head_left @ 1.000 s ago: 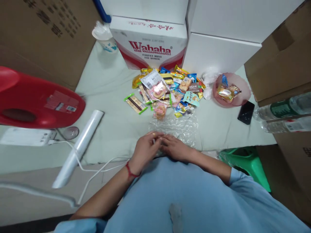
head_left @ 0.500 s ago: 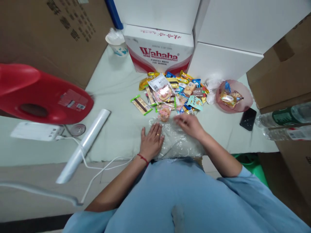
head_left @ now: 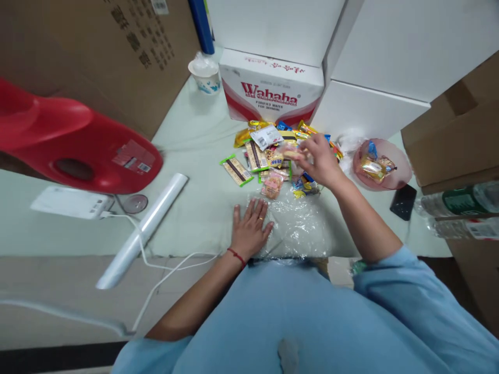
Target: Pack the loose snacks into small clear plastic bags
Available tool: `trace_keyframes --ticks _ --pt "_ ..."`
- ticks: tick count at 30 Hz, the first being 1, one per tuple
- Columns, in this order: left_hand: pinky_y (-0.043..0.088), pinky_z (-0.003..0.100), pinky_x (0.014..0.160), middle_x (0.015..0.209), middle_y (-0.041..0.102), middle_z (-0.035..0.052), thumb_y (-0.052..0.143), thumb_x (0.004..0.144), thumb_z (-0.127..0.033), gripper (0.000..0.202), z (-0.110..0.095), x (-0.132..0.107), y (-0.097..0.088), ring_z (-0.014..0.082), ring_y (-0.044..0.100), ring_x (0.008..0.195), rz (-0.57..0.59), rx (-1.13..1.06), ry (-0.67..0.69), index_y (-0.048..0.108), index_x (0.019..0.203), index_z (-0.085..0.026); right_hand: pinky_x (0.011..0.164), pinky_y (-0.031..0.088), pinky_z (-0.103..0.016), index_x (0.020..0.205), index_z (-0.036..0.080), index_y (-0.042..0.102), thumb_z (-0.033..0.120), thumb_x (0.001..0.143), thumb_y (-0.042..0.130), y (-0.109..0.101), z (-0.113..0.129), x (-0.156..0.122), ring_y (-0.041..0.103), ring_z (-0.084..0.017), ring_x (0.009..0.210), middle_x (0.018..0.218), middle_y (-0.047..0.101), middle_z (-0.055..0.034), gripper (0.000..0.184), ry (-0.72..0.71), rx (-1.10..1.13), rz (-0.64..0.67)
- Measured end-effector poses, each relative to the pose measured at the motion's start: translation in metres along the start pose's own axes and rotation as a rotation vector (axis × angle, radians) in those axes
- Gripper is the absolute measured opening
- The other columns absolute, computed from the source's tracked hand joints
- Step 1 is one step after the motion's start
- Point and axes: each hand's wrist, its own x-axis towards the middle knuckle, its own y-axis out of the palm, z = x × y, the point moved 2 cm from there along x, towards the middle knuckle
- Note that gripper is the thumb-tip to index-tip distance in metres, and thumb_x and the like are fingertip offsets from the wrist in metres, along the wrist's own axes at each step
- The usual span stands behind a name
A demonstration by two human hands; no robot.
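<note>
My left hand lies flat, fingers stretched out, on the table at the left edge of a clear plastic sheet or bag. Above the snack pile my right hand pinches a pink-wrapped snack, partly blurred by motion. Beneath it are several wrapped snacks: a green-ended snack bar at the left, another pink-wrapped snack at the near side, and a white-and-silver packet at the back. My right hand hides part of the pile.
A pink translucent bowl holding a few snacks stands right, near a black phone and plastic bottles. Left are a red jug, a white power bank with cable and a plastic-film roll. Behind stands a Wahaha carton.
My right hand has moved forward from the plastic onto the pile and taken hold of a pink-wrapped snack. My left hand stays flat. The whole view has shifted slightly.
</note>
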Motion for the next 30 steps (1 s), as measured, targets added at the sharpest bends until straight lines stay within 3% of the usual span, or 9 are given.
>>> trace_keyframes --ticks 3,6,9,13,15,19,23,26,30 --pt "-0.006 0.069 0.131 0.174 0.034 0.0101 0.036 0.109 -0.049 0.065 0.003 0.002 0.001 0.0303 0.024 0.166 -0.004 -0.015 0.003 0.032 0.169 -0.024 0.090 0.052 -0.042 0.108 0.021 0.062 0.040 0.099 0.061 -0.019 0.006 -0.054 0.060 -0.026 0.099 0.103 0.065 -0.0081 0.021 0.004 0.214 0.074" --pt "-0.009 0.069 0.131 0.174 0.035 0.0091 0.034 0.110 -0.045 0.061 0.010 0.006 -0.001 0.0290 0.027 0.164 0.013 -0.037 0.030 0.035 0.168 -0.026 0.079 0.052 -0.033 0.104 0.022 0.059 0.032 0.098 0.062 -0.002 0.025 -0.109 0.062 -0.021 0.087 0.096 0.067 -0.0051 0.012 -0.041 0.358 0.275" --pt "-0.011 0.070 0.130 0.173 0.035 0.0090 0.033 0.110 -0.043 0.059 0.016 0.008 -0.004 0.0287 0.029 0.164 0.025 -0.046 0.062 0.037 0.167 -0.026 0.095 0.052 -0.044 0.105 0.021 0.064 0.021 0.100 0.057 0.030 0.042 -0.146 0.063 -0.028 0.109 0.117 0.070 -0.0136 0.009 -0.085 0.207 0.237" --pt "-0.013 0.070 0.129 0.175 0.032 0.0096 0.035 0.110 -0.042 0.059 0.019 0.008 -0.004 0.0288 0.030 0.163 0.029 -0.041 0.084 0.035 0.167 -0.027 0.117 0.039 -0.060 0.126 0.021 0.066 0.038 0.097 0.071 0.060 0.050 -0.169 0.051 -0.035 0.138 0.148 0.060 -0.0185 0.034 -0.200 0.142 0.299" --pt "-0.012 0.071 0.128 0.175 0.031 0.0097 0.035 0.110 -0.042 0.059 0.018 0.008 -0.003 0.0294 0.031 0.163 0.031 -0.041 0.086 0.034 0.168 -0.029 0.118 0.039 -0.059 0.133 0.021 0.065 0.042 0.099 0.070 0.065 0.049 -0.173 0.051 -0.035 0.139 0.151 0.058 -0.0190 0.041 -0.171 0.142 0.294" --pt "-0.011 0.072 0.128 0.175 0.031 0.0089 0.036 0.110 -0.042 0.058 0.021 0.006 -0.005 0.0303 0.032 0.163 0.018 -0.042 0.086 0.035 0.167 -0.033 0.113 0.044 -0.054 0.133 0.021 0.067 0.032 0.105 0.060 0.071 0.049 -0.176 0.057 -0.031 0.129 0.137 0.068 -0.0152 0.030 -0.139 0.111 0.333" --pt "-0.009 0.069 0.130 0.175 0.030 0.0102 0.038 0.109 -0.044 0.060 0.031 -0.004 -0.011 0.0297 0.030 0.163 -0.023 -0.035 0.090 0.034 0.168 -0.030 0.107 0.048 -0.050 0.129 0.022 0.070 0.035 0.105 0.061 0.067 0.047 -0.172 0.060 -0.030 0.124 0.134 0.071 -0.0133 0.029 -0.129 0.162 0.357" --pt "-0.008 0.070 0.130 0.174 0.034 0.0111 0.039 0.109 -0.045 0.062 0.037 -0.009 -0.013 0.0301 0.033 0.162 -0.008 -0.030 0.079 0.034 0.168 -0.028 0.100 0.052 -0.045 0.122 0.022 0.071 0.040 0.108 0.052 0.055 0.041 -0.146 0.063 -0.029 0.117 0.126 0.072 -0.0132 0.030 0.001 0.190 0.207" --pt "-0.006 0.073 0.129 0.175 0.031 0.0127 0.041 0.108 -0.047 0.065 0.038 -0.010 -0.013 0.0321 0.033 0.162 0.020 -0.013 0.070 0.032 0.169 -0.028 0.099 0.052 -0.048 0.137 0.019 0.064 0.044 0.104 0.056 0.052 0.035 -0.078 0.061 -0.035 0.119 0.128 0.069 -0.0191 0.042 0.253 0.028 0.004"
